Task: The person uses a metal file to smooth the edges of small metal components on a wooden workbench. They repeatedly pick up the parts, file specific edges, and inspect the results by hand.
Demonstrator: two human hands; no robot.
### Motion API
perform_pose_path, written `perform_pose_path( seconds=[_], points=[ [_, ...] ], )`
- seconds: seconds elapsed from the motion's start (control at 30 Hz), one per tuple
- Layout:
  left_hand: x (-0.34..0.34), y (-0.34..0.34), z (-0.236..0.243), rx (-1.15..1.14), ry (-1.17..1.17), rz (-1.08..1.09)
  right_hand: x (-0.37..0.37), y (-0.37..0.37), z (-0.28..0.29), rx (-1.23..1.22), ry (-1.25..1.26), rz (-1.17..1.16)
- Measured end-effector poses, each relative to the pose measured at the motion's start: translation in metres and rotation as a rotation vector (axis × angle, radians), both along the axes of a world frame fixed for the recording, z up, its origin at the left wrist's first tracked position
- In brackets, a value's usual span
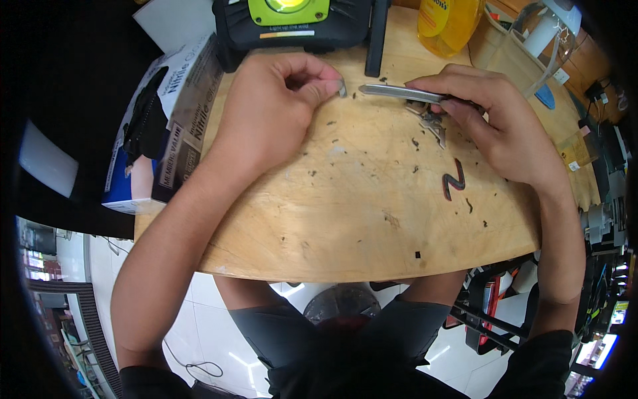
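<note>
Between the thumb and bent fingers of my left hand [276, 106] is a small grey piece [342, 88], too small to name. My right hand [495, 116] grips a slim silver metal tool [399, 91], its narrow tip pointing left, a little short of the grey piece. Whether it is a knife or tweezers I cannot tell. Under the right hand lie several small grey and dark cut shapes [435, 130]. A black zigzag piece with a red edge [454, 181] rests on the wooden table [319, 226], nearer to me.
Dark crumbs and scraps dot the tabletop. A box of nitrile gloves [183, 133] stands at the left, a black and green work light [292, 26] at the back. Behind my right hand are a yellow liquid bottle [446, 23] and a clear container [518, 63].
</note>
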State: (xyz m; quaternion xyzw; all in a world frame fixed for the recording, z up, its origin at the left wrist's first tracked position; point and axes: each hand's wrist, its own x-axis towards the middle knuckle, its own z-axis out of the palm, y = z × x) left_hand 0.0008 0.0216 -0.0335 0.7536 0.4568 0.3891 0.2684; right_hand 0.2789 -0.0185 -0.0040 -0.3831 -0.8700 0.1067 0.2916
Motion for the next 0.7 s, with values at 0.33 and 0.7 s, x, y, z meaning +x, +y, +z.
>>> perform_pose_path(
  seconds=[0.33, 0.7],
  points=[
    [0.0, -0.001, 0.001, 0.038, 0.097, -0.001, -0.011, -0.001, -0.008, 0.149, 0.007, -0.148],
    [0.001, -0.003, 0.001, 0.021, 0.098, 0.027, -0.016, -0.003, -0.013, 0.18, -0.025, -0.189]
  ],
)
